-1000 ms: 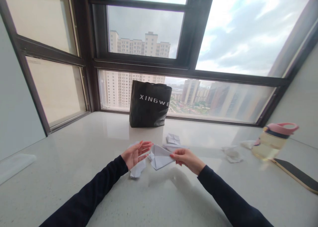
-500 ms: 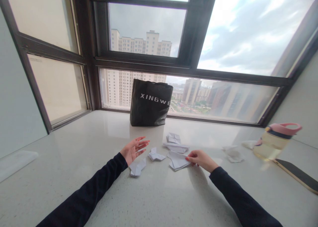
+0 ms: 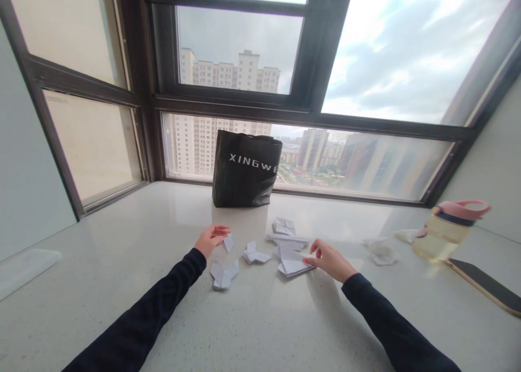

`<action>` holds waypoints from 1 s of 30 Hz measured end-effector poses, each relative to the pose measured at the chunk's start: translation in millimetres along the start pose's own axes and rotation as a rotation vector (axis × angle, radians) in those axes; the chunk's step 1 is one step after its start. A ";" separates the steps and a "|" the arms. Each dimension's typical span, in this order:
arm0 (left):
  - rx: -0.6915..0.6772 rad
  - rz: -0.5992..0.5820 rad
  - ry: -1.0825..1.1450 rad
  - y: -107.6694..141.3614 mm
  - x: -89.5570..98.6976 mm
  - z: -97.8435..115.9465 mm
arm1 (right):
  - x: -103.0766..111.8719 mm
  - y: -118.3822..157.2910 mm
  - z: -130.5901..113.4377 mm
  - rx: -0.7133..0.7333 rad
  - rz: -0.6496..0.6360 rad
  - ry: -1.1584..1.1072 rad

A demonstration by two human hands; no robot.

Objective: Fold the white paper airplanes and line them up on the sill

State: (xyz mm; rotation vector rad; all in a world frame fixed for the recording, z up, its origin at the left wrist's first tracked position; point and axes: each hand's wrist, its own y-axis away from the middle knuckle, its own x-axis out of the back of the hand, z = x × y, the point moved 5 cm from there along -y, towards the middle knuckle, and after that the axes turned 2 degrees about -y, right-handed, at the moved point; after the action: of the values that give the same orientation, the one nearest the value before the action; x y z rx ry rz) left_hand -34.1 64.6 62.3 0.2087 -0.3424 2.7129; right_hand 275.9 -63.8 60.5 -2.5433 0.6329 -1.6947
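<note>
My left hand (image 3: 209,242) is closed, with its fingertips on a small folded white paper piece (image 3: 228,243). Just below it lies a folded paper shape (image 3: 223,276) with pointed ends. Another pointed folded paper (image 3: 256,254) rests between the two hands. My right hand (image 3: 331,261) is at the right edge of a larger folded paper (image 3: 293,262); its thumb touches that paper, while the index finger is raised apart from the thumb. Behind this paper are a long flat folded paper (image 3: 288,241) and a square folded paper (image 3: 284,225) with crossing creases.
A black bag (image 3: 246,171) with white lettering stands against the window. To the right are crumpled tissue (image 3: 381,251), a bottle (image 3: 445,233) with a pink lid and a phone (image 3: 486,288). At the far left lies a white flat object (image 3: 30,269). All rest on a speckled white counter (image 3: 260,328).
My left hand has drawn back slightly left and its spread fingers have closed, with a small folded paper now showing at them. My right index finger has lifted off the larger folded paper.
</note>
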 end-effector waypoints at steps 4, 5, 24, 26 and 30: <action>-0.057 0.055 -0.123 -2.0 5.1 -7.9 | 18.6 0.3 -14.4 0.027 0.056 0.021; -0.079 0.055 -0.151 -0.7 4.0 -9.4 | 23.9 0.9 -22.3 0.043 0.086 0.036; -0.151 0.187 -0.785 14.0 8.4 5.2 | -59.1 38.5 -169.0 0.454 -0.054 0.326; -0.113 0.167 -0.810 13.2 8.0 -0.6 | -56.8 41.8 -171.2 0.471 -0.038 0.269; -0.069 0.114 -0.738 10.8 7.6 -5.9 | -56.1 45.8 -173.5 0.477 -0.011 0.068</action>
State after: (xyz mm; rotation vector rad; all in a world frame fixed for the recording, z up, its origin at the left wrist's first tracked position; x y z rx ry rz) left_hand -45.9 59.3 55.9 1.2061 -0.6618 2.6253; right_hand 88.6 -51.4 71.5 -2.1657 0.1816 -1.6920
